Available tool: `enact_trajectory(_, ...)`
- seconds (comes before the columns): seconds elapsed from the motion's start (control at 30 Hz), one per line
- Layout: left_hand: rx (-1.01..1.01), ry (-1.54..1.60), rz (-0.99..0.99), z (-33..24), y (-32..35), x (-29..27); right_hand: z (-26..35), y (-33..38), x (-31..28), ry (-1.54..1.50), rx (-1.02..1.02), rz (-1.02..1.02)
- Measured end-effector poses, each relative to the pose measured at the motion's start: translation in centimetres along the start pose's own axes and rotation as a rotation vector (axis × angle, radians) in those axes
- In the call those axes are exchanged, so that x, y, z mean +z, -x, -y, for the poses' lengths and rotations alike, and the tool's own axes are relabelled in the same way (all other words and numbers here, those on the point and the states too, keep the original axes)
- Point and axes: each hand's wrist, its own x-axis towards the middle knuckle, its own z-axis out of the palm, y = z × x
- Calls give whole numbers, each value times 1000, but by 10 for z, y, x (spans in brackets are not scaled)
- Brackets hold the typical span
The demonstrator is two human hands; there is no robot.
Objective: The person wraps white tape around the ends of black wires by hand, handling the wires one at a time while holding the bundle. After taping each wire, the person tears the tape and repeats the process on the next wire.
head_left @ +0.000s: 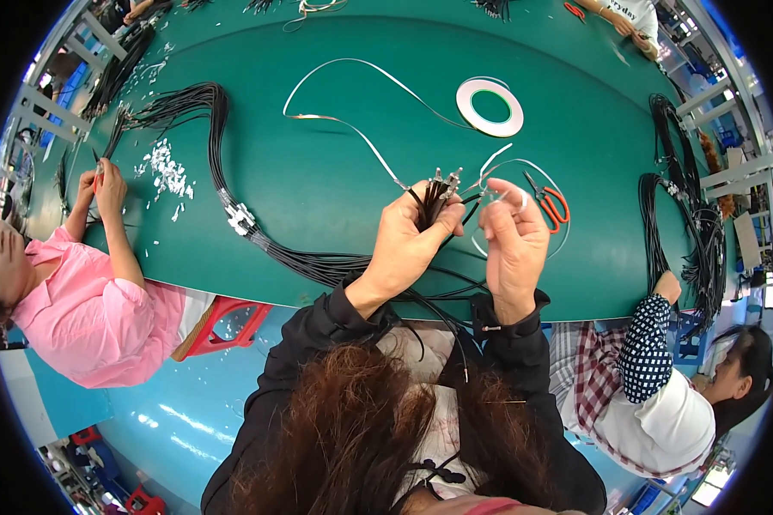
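My left hand (404, 245) is closed around a bundle of thin black cables (318, 266), near their ends. Silvery metal connectors (443, 182) stick up in a cluster above its fingers. Close by on the right, my right hand (517, 245) has thumb and fingers pinched together beside the cable ends; what lies between them is too small to make out. A white wrap (524, 200) circles one of its fingers. One narrow pale strip (361, 137) loops over the table from a roll of white tape (498, 120) down to the connectors.
Scissors with orange handles (554, 209) lie right of my right hand. White scraps (167, 172) are scattered on the green table (335, 206) at left. More black cables (657, 215) lie at right. A person in pink (103, 309) sits left, another person (644, 403) right.
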Motion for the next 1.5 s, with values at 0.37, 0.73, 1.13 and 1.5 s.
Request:
enact_trajectory(0.37, 82, -15, -89, 8, -2, 7, -8, -2, 5, -68, 119, 45)
enact_trajectory(0.73, 29, -30, -57, -2, -6, 0, -11, -9, 8, -76, 166, 175)
enact_trajectory(1.13, 67, -10, -85, -7, -2, -8, 5, 4, -1, -40, 16, 2)
enact_trajectory(1.5, -17, 33, 134, 0, 13, -13, -3, 15, 1, -114, 91, 341)
